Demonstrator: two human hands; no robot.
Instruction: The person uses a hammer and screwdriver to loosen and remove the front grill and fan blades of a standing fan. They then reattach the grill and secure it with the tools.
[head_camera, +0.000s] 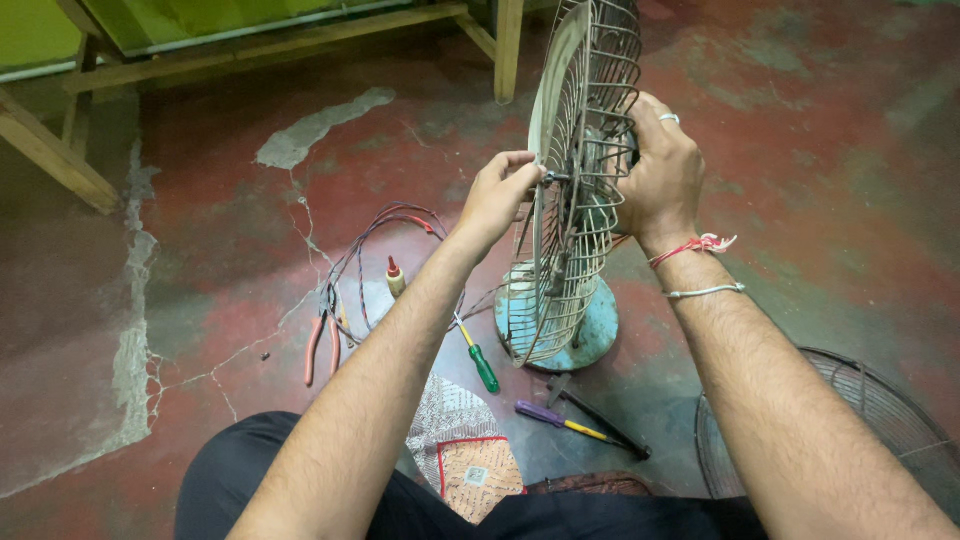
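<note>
Worn red-painted concrete floor, cracked and patched grey along the left side, with pale wooden bench legs and a green panel at the top edge.

At centre, on a round blue base, a small table fan standing upright on the floor: long axis vertical, leaning slightly, seen edge-on. Flat front of the rusty wire guard turned toward the left of the picture, motor side toward the right.

Left hand closed, fingertips pinching the hub at the middle of the guard's front. Right hand wrapped around the back of the cage near the motor, ring on one finger, red and white threads at the wrist.

Scattered on the floor just left of the base: orange-handled pliers, a tangle of red and dark wires, a small yellow bottle with a red tip, a green-handled screwdriver. Nearer the knees: a purple-and-yellow screwdriver, a dark tool beside it, a patterned cloth. At lower right, lying flat, part of a second wire guard.
</note>
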